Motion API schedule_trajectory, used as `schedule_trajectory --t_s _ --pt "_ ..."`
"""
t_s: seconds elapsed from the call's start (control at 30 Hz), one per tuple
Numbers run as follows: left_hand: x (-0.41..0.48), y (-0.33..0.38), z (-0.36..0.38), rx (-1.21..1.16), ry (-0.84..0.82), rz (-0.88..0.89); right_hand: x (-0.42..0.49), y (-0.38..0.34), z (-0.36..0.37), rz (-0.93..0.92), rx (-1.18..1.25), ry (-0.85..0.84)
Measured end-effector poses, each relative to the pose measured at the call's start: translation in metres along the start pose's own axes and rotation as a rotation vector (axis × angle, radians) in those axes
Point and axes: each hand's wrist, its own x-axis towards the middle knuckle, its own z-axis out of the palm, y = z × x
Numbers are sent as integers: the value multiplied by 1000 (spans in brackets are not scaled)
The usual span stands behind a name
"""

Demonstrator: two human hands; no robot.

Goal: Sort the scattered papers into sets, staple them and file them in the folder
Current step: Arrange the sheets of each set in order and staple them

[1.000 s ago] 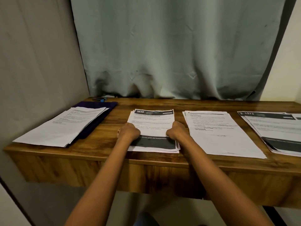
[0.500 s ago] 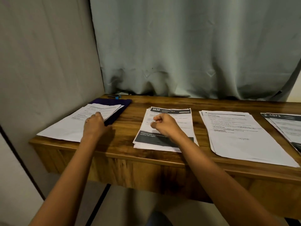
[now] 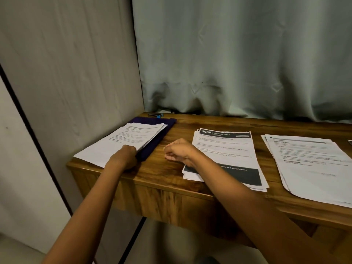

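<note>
A stack of white papers point(image 3: 131, 140) lies on a dark purple folder point(image 3: 162, 130) at the table's left end. My left hand point(image 3: 124, 156) is at the near right edge of that stack, fingers curled around the edge of the sheets. My right hand point(image 3: 179, 152) hovers over bare wood between the folder and the middle stack, fingers curled and holding nothing. The middle stack point(image 3: 228, 149) has a dark header reading 3638 and a dark band near its bottom. A third white stack point(image 3: 308, 162) lies to the right. A blue and silver stapler point(image 3: 156, 115) sits behind the folder.
The wooden table point(image 3: 171, 176) stands against a grey curtain point(image 3: 238, 63) at the back and a wall panel point(image 3: 66, 73) on the left. The corner of a fourth stack point(image 3: 350, 142) shows at the right frame edge.
My left hand moved from the middle stack to the left stack and slid to its near right edge. My right hand came off the middle stack and shifted left. The view turned left.
</note>
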Motion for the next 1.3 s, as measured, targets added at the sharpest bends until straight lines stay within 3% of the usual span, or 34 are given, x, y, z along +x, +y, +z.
schedule_trajectory --t_s 0.3,0.37,0.47,0.57,0.67,0.83,0.93,1.07,1.2,1.3 --pt "-33 19 -13 229 285 50 9 -13 12 124 264 -110" --pt "-46 37 -17 246 309 93 10 -18 14 175 319 -154" --pt "-64 64 -18 224 278 161 8 -22 14 182 253 -92" --pt "-68 75 -19 13 177 199 4 -23 9 107 161 24" --pt "-58 62 -33 -421 20 176 2 -26 -5 16 172 86" --pt "-14 24 -54 -952 385 -36 -4 -43 -40 -186 136 152" --pt "12 13 -63 -1224 332 6 -7 -61 -63 -298 136 162" --pt "34 22 -80 -1275 328 118 -9 -84 -80 -402 169 175" --pt "45 40 -94 -1346 527 190 -4 -97 -83 -495 233 206" --pt "41 48 -94 -1273 663 190 -2 -97 -81 -515 249 209"
